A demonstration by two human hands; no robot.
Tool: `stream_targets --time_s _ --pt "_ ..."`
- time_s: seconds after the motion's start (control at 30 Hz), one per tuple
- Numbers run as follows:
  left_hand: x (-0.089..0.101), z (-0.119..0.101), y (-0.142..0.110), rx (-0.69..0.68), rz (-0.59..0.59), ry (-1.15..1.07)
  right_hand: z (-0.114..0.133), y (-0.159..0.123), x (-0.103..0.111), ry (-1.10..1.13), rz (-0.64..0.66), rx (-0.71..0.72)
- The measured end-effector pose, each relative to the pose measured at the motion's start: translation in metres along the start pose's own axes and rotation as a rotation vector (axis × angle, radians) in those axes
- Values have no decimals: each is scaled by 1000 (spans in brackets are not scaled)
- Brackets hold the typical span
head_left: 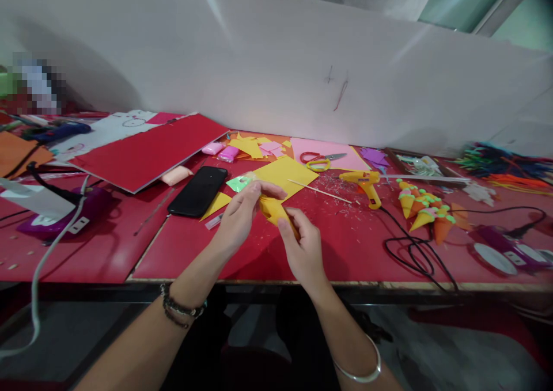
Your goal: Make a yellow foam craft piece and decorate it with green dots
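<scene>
Between my two hands, above the red tabletop, is a curled piece of yellow craft foam or paper. My left hand grips its upper left end with the fingers closed over it. The fingers of my right hand are wrapped round its lower right end, thumb on top. Just beyond lies a flat yellow sheet with a thin wooden stick across it. A green packet is next to my left hand, and a black phone lies further left.
To the right is a yellow glue gun, its black cord looping toward small cone-shaped crafts. Scissors lie on pink sheet. A red board leans at left, near a purple power strip. A white partition stands behind.
</scene>
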State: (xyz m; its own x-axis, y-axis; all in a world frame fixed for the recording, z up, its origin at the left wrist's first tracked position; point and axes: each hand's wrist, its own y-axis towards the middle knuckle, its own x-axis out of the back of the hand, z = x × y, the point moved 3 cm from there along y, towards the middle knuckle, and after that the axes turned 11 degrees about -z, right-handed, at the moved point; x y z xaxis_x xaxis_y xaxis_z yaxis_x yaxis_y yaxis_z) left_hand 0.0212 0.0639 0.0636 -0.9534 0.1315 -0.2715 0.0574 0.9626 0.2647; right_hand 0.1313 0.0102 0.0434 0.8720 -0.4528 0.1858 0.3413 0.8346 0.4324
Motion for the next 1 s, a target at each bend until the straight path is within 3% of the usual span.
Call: stream_targets --time_s 0.3,0.67,1.0 --pt "-7 3 -2 93 28 -180 1 -1 -1 -5 9 18" --pt "-6 6 -3 54 -7 -68 -1 -1 -1 -32 61 76" --pt "-7 5 -3 64 -17 -160 2 -2 -3 -34 93 86"
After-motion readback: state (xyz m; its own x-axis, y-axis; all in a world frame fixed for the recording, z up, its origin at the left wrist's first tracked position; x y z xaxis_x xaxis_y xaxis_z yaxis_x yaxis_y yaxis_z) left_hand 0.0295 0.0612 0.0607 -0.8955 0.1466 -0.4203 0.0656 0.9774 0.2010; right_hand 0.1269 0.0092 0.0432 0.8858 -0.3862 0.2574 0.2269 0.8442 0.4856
